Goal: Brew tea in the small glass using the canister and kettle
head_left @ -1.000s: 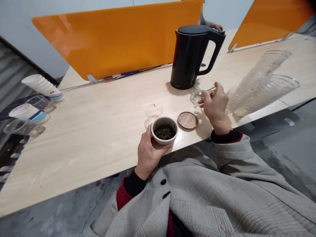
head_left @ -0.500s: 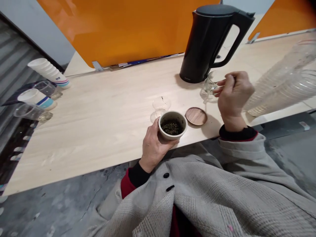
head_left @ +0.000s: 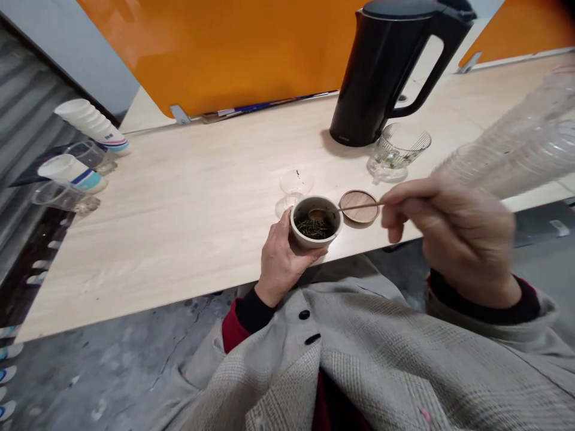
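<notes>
Right hand [head_left: 449,233] pinches spoon [head_left: 345,208] over jar [head_left: 315,222].

Black kettle [head_left: 381,72], orange divider [head_left: 233,54], pale wood-grain table [head_left: 179,209], cream jar [head_left: 315,224], grey checked coat [head_left: 381,371].

You have one view only, from the camera on your head, looking forward and down over your own chest and grey coat [head_left: 404,371] onto the near edge of the desk [head_left: 179,227]. It sits close: your left hand [head_left: 283,263] and right hand [head_left: 449,233] fill the lower middle, while the kettle [head_left: 381,72] and the orange screen [head_left: 233,48] at the back are cut by the top edge. The picture is tilted, so the desk edge runs up towards the right, and heights look squeezed.
</notes>
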### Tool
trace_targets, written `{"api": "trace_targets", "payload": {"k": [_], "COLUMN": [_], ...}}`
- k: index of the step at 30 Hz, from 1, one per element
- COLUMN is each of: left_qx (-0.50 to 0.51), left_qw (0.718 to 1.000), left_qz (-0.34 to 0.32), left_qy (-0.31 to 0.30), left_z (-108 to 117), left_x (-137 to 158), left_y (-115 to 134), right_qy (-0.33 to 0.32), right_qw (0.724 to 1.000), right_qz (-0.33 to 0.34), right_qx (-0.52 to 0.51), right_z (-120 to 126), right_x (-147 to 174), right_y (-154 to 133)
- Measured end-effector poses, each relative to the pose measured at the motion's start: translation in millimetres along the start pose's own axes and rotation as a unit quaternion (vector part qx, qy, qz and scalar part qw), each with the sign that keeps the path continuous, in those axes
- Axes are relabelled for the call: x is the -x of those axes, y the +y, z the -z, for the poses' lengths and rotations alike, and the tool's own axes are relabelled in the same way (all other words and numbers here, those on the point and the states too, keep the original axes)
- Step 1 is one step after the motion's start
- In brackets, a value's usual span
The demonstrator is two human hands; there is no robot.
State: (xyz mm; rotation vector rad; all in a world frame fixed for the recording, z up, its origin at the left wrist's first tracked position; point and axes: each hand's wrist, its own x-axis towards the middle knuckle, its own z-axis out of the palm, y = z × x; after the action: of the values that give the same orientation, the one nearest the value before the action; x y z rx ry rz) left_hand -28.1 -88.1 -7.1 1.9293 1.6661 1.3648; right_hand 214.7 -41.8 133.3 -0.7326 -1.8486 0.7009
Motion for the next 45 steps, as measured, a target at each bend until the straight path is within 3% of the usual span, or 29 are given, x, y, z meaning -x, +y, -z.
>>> {"api": "trace_targets", "payload": {"k": [2,4,10,14,20,27,34,40,42,45], "left_qx": [-0.002,-0.004,-0.003,0.001,0.004,-0.005,-0.007,-0.007,-0.010,-0.006], "left_qw": [1.000,1.000,1.000,1.000,1.000,1.000,1.000,1.000,1.000,1.000], "left_qz": [0.001,0.001,0.012,0.015,0.013,0.000,0.005,0.012,0.014,0.013], "left_qy": [-0.001,0.000,-0.004,-0.008,-0.008,0.002,0.004,-0.002,-0.003,-0.006], "left_z": [-0.4,-0.8,-1.5,-0.5,1.1,-1.4,-2.0,0.2,0.7,1.4], "left_x": [0.0,0.0,-0.3,-1.2,-2.1,-1.4,-2.2,-3.3,-3.4,-3.7], "left_y": [0.0,0.3,1.9,3.6,4.1,1.5,2.8,6.3,7.0,7.2], "right_qy": [-0.112,-0.177,-0.236,-0.203,-0.048,0.051,0.044,-0.124,-0.107,-0.023], "right_qw": [0.993,0.983,0.972,0.975,0.964,0.942,0.948,0.969,0.968,0.954], "right_qz": [0.014,0.028,0.002,-0.078,-0.204,-0.229,-0.223,-0.166,-0.178,-0.226], "right_qx": [0.034,0.045,0.020,-0.043,-0.165,-0.239,-0.222,-0.131,-0.144,-0.195], "right_z": [-1.0,-4.9,-12.3,-12.2,-14.7,-12.5,-15.1,-23.4,-23.9,-22.3], "right_x": [-2.2,-5.8,-13.0,-11.3,-8.6,-14.2,-11.5,-7.2,-7.2,-9.1], "right_y": [3.8,6.9,11.4,14.0,23.0,39.1,43.4,30.4,29.4,34.0]}}
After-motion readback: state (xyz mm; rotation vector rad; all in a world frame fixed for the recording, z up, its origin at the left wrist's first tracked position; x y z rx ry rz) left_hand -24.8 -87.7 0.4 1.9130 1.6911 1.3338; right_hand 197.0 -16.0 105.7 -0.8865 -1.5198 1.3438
